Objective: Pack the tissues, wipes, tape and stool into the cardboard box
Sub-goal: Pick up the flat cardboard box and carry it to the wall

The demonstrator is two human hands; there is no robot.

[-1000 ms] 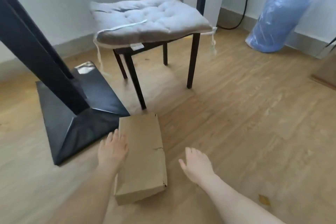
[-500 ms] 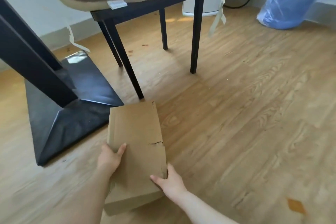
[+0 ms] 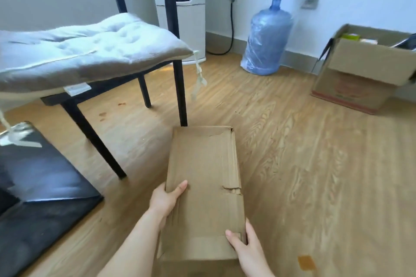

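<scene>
Both hands clamped on a flat brown box (image 3: 203, 186), held low over the wooden floor (image 3: 315, 175). Left hand (image 3: 165, 201) gripping the left edge about halfway along, thumb lying on the top face, other fingers hidden under the edge. Right hand (image 3: 244, 245) gripping the near right corner, thumb on top, fingers wrapped around the side. Cannot tell whether the box rests on the floor or is lifted. Top face creased lengthwise, with a tear at the right edge and a ragged far right corner.

Just beyond the far end of the box, one dark leg of a chair (image 3: 180, 87); on the seat a grey tufted cushion (image 3: 90, 49) with loose ties hanging down. To the left, a black sloped base (image 3: 45, 186) on the floor.

Against the far wall, a blue water jug (image 3: 266, 38) with a pump on its neck, a cable running to a socket. Left of it, a white appliance (image 3: 182, 22) standing behind the chair. At the right edge, well apart from the hands, an open carton (image 3: 360, 74) with flaps up; some small items visible inside, too small to identify.
</scene>
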